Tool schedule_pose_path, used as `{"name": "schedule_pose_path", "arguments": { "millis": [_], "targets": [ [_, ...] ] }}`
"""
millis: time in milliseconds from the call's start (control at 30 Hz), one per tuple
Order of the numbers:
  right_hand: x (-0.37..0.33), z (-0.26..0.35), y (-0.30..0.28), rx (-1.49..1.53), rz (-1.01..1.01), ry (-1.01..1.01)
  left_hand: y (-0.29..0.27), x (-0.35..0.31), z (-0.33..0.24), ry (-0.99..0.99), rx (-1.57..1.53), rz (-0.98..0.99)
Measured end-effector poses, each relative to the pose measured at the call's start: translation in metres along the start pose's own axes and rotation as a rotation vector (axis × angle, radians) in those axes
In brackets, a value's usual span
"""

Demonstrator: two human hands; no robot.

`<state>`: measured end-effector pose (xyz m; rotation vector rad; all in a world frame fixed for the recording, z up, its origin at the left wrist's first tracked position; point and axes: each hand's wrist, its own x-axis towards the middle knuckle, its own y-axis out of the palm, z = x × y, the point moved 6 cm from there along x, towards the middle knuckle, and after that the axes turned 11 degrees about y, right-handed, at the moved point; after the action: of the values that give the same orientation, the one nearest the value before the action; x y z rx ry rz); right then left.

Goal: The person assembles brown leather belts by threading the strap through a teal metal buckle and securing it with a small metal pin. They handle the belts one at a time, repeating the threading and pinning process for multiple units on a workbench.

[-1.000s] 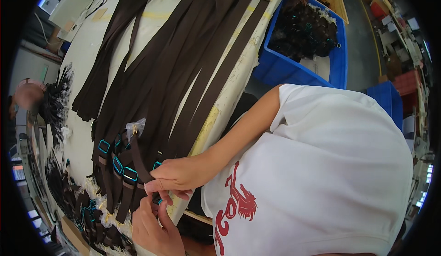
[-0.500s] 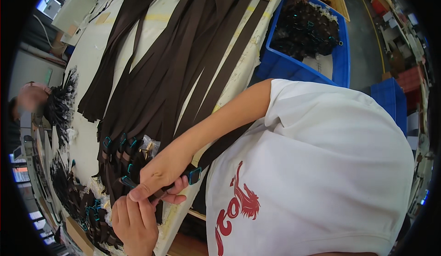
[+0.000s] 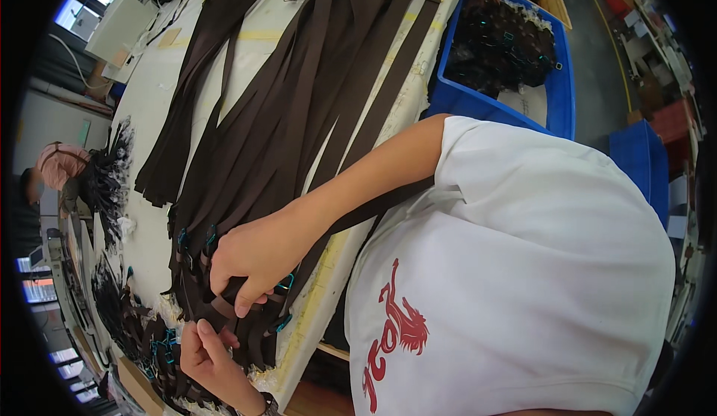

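My right hand (image 3: 258,255) reaches over the near end of a pile of dark brown webbing straps. Its thumb and fingers close on a brown webbing strap (image 3: 222,307). Just below, my left hand (image 3: 211,360) has its thumb and fingertips pinched together at the same strap; its exact grip is partly hidden. Beside my right hand's fingertips are a teal buckle (image 3: 286,282) and another teal buckle (image 3: 283,323) lower down. More buckled strap ends lie to the left of that hand. Long brown straps (image 3: 299,110) run from here to the far end of the table.
The pale table (image 3: 334,267) has a worn edge beside my white shirt. A blue bin (image 3: 500,110) at upper right holds dark straps with buckles. More buckled straps (image 3: 160,349) lie at lower left, near a cardboard piece (image 3: 140,386). Another person (image 3: 63,166) is beyond the table.
My right hand has turned palm-down and lifted off my left hand; the two are now apart. A brown strap shows between them. The buckle by my right fingers has shifted left.
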<state>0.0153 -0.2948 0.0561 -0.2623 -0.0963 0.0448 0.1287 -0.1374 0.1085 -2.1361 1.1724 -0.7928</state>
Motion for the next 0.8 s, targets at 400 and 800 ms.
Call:
{"name": "schedule_pose_path", "arguments": {
  "millis": [400, 800],
  "targets": [
    [-0.002, 0.022, -0.052, -0.111, -0.635, -0.239, -0.001, 0.077, -0.074, 1.097, 0.536, -0.124],
    [-0.021, 0.013, -0.009, -0.026, -0.373, -0.365, -0.035, 0.053, -0.067, 0.381, 0.379, 0.065]
  ]
}}
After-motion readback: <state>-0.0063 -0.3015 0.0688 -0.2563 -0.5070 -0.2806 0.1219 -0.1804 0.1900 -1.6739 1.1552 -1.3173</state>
